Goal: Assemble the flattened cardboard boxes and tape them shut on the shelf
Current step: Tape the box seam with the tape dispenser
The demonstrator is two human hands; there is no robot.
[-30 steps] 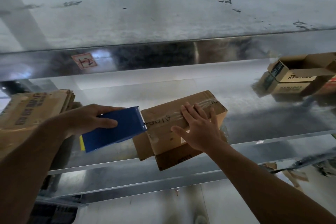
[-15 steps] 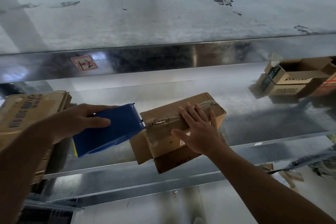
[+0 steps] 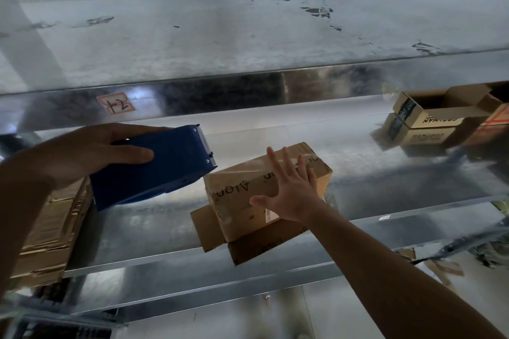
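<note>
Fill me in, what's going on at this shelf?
A person is taping up a small cardboard box on a metal shelf. Their left grip holds a blue tape dispenser just up and left of the box, not touching it. Their right grip, fingers spread, presses flat on the box top, where a clear tape strip runs. Loose flaps stick out at the box's near end. Flattened boxes are stacked at the left; open boxes sit far right.

My left grip [image 3: 91, 151] curls around the blue tape dispenser [image 3: 165, 170], thumb along its side; my right grip [image 3: 292, 195] is flat, fingers spread straight, arm extended forward.
</note>
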